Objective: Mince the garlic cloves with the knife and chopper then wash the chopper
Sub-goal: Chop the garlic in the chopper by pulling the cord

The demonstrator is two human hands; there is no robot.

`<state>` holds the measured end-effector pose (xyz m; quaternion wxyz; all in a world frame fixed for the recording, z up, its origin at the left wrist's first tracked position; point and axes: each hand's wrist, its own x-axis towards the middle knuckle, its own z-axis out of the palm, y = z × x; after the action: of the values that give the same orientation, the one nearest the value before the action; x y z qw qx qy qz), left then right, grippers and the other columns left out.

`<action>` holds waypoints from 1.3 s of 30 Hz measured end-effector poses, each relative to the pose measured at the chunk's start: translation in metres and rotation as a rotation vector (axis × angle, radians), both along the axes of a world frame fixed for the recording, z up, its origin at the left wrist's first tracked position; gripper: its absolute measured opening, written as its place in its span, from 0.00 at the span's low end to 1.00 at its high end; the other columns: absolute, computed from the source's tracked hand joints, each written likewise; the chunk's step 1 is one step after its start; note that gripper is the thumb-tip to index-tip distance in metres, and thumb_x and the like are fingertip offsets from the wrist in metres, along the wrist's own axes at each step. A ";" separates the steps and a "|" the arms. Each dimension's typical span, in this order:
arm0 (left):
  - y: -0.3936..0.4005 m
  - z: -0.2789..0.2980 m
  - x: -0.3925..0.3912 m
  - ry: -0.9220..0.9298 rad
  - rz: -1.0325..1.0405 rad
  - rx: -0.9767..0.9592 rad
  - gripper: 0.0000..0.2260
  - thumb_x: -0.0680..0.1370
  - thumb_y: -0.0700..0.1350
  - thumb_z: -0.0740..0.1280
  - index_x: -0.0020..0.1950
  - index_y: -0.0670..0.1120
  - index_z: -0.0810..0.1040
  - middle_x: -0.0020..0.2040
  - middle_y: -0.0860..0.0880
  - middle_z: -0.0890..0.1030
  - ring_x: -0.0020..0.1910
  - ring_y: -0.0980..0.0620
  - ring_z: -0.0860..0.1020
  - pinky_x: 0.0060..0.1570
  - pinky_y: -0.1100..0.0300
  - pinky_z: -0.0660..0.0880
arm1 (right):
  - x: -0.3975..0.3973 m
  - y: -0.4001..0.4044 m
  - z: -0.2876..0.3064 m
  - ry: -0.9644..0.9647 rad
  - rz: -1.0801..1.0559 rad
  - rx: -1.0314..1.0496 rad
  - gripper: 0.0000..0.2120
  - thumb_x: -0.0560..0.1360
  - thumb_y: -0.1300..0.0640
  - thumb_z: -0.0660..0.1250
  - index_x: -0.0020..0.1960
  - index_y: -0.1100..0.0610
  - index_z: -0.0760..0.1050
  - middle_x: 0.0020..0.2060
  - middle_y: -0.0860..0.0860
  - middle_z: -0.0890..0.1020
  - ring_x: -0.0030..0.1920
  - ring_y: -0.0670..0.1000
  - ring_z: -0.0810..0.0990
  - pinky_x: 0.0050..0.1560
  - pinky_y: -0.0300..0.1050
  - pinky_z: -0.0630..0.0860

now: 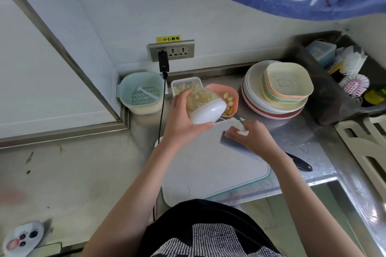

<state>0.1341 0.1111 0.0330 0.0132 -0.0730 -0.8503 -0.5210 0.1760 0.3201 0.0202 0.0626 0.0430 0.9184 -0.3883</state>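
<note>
Nearest the camera, a white cutting board with a pale green rim lies on a steel counter. A cleaver-style knife rests flat on the board's right side, its dark handle sticking off the board edge toward the right.

Above the knife blade, the right hand has its fingers curled around a small white handle, the chopper's pull grip. A thin cord runs from it toward the chopper.

The left hand holds the pull-cord chopper lifted off the board and tilted, white lid toward the camera. Thumb and fingers wrap the clear bowl, which is full of pale yellow garlic pieces.

Just behind the chopper sits a pink dish with whole peeled garlic cloves, and beside it on the left a clear rectangular container holding more garlic. Further left, in the corner, stands a pale green colander basket.

To the right rear is a stack of pastel plates topped with square bowls. At the far right a dark sink caddy holds brushes.

On the back wall, a socket panel has a black charger plugged in.
</note>
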 end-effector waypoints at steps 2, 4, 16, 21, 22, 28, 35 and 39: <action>-0.002 0.002 -0.003 -0.057 0.026 -0.017 0.43 0.60 0.47 0.82 0.70 0.49 0.65 0.62 0.55 0.67 0.58 0.60 0.67 0.51 0.75 0.62 | -0.001 -0.005 -0.002 0.142 0.052 0.105 0.16 0.71 0.48 0.73 0.34 0.58 0.75 0.32 0.47 0.77 0.33 0.44 0.72 0.33 0.34 0.64; -0.004 0.002 -0.002 -0.196 -0.007 0.098 0.38 0.58 0.49 0.83 0.63 0.54 0.70 0.58 0.60 0.72 0.54 0.62 0.72 0.46 0.76 0.66 | -0.002 -0.010 0.000 0.360 0.107 0.139 0.19 0.73 0.46 0.70 0.30 0.56 0.72 0.29 0.44 0.72 0.32 0.44 0.70 0.32 0.33 0.61; 0.007 0.002 -0.003 0.143 -0.062 -0.348 0.42 0.58 0.63 0.72 0.71 0.56 0.66 0.63 0.52 0.74 0.61 0.48 0.71 0.59 0.53 0.72 | 0.003 -0.020 -0.045 0.268 0.219 0.293 0.19 0.78 0.46 0.54 0.45 0.59 0.77 0.53 0.56 0.77 0.56 0.60 0.73 0.52 0.51 0.70; 0.010 -0.008 -0.011 0.035 -0.099 -0.489 0.43 0.61 0.65 0.73 0.73 0.58 0.63 0.66 0.54 0.71 0.65 0.48 0.69 0.59 0.52 0.72 | -0.001 -0.017 -0.050 0.157 0.211 0.276 0.14 0.78 0.51 0.63 0.46 0.61 0.79 0.57 0.59 0.77 0.60 0.60 0.71 0.54 0.51 0.70; 0.009 -0.010 -0.013 0.000 -0.119 -0.480 0.43 0.60 0.65 0.74 0.72 0.59 0.63 0.67 0.55 0.71 0.66 0.49 0.69 0.60 0.52 0.72 | 0.002 -0.018 -0.052 0.164 0.224 0.278 0.12 0.78 0.53 0.65 0.45 0.61 0.79 0.56 0.58 0.78 0.60 0.59 0.71 0.53 0.50 0.71; -0.006 -0.018 -0.026 -0.427 -0.146 -0.174 0.33 0.61 0.64 0.75 0.62 0.59 0.70 0.59 0.55 0.76 0.56 0.52 0.76 0.51 0.53 0.77 | 0.019 -0.020 -0.059 0.206 0.174 0.255 0.17 0.72 0.41 0.64 0.36 0.54 0.72 0.45 0.47 0.77 0.52 0.56 0.72 0.51 0.53 0.71; -0.019 -0.060 -0.027 -0.725 -0.217 -0.216 0.24 0.67 0.61 0.74 0.57 0.54 0.73 0.54 0.52 0.78 0.48 0.51 0.79 0.34 0.55 0.79 | 0.030 -0.035 -0.065 -0.081 0.328 0.299 0.18 0.71 0.49 0.72 0.33 0.54 0.67 0.38 0.47 0.72 0.44 0.52 0.72 0.40 0.46 0.70; -0.009 -0.060 -0.025 -0.499 -0.307 -0.278 0.29 0.73 0.46 0.71 0.72 0.57 0.66 0.73 0.50 0.67 0.70 0.49 0.67 0.63 0.53 0.70 | 0.029 -0.051 -0.069 -0.019 0.289 0.272 0.18 0.73 0.48 0.70 0.33 0.54 0.66 0.36 0.48 0.72 0.46 0.52 0.69 0.38 0.44 0.63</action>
<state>0.1086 0.1025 -0.0266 -0.2845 -0.0716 -0.8695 -0.3975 0.2052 0.2687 -0.0488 0.1198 -0.0776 0.9583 -0.2474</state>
